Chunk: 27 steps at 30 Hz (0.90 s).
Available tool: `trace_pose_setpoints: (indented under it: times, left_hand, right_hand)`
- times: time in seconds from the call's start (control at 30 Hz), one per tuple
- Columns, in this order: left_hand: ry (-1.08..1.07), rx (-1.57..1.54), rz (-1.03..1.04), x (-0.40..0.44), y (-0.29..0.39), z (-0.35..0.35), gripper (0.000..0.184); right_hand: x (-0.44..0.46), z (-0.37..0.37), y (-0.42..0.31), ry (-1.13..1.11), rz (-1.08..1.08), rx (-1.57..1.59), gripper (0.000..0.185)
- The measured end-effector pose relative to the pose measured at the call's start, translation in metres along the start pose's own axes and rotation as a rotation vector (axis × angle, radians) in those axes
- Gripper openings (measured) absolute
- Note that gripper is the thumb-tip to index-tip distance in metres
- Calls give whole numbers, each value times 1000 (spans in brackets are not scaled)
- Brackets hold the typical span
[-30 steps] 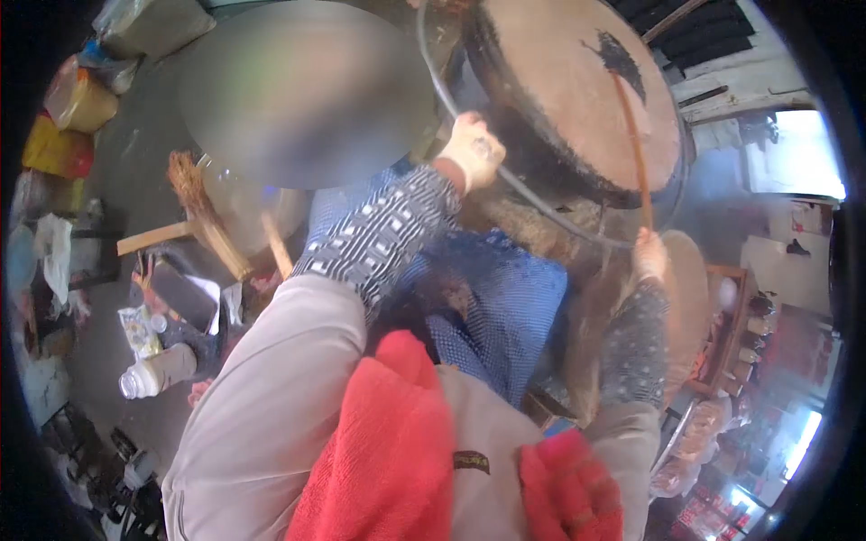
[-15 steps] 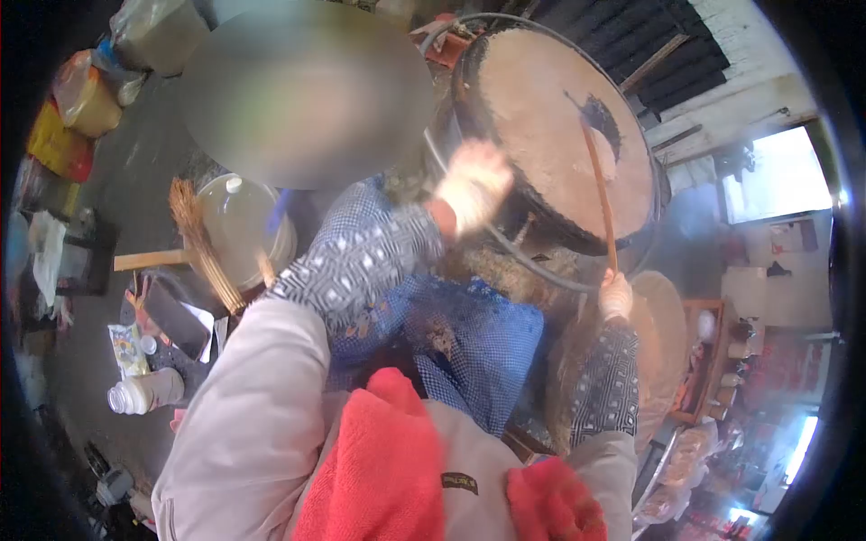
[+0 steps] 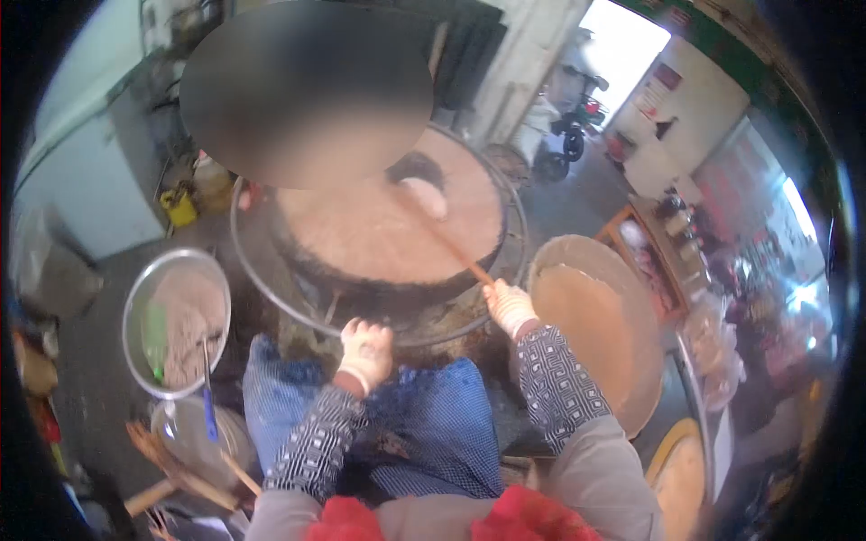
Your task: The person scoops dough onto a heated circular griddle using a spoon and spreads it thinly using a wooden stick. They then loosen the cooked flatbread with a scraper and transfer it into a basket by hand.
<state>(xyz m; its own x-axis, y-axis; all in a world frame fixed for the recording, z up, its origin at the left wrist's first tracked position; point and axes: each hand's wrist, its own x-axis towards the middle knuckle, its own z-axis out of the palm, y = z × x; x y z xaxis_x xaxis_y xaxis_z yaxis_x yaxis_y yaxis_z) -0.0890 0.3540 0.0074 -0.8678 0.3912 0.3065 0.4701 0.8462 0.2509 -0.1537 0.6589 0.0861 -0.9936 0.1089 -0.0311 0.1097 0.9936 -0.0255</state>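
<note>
My right hand (image 3: 510, 307), in a pale glove or wrap, grips the near end of a long wooden stick (image 3: 451, 248). The stick reaches over a large round pan (image 3: 397, 273) covered with a pale brown layer. Near its far end lie a dark patch and a pale oval shape (image 3: 426, 197) that I cannot identify. My left hand (image 3: 365, 352), also wrapped, is raised over my knees, beside the metal ring (image 3: 298, 316) around the pan. Its fingers are curled; whether anything is inside is hidden. A blue checked cloth (image 3: 433, 406) covers my legs.
A tub of brown liquid (image 3: 591, 334) stands at right. Left are a metal basin (image 3: 135, 311) of pinkish-brown powder, a blue-handled tool (image 3: 209, 410) and a translucent bucket (image 3: 194, 433) with a bundled-twig brush (image 3: 171, 460). A yellow-rimmed round container (image 3: 681, 478) is at lower right.
The camera view has turned, bringing the pan to the centre. My left hand has lowered from beside the pan towards my knees. My right hand still holds the stick over the pan.
</note>
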Motion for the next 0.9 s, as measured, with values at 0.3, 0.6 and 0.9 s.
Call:
trace_pose_setpoints:
  times: [0.3,0.6,0.9]
  left_hand:
    - [-332,304,-241,8,-55,-19,38]
    - [-388,512,-415,13,-113,-45,22]
    - [40,246,-163,-2,-89,-82,74]
  right_hand:
    - [11,-1,8,-76,-9,41,43]
    - [8,-11,14,-91,46,29,43]
    - [4,8,31,-100,-104,-2,39]
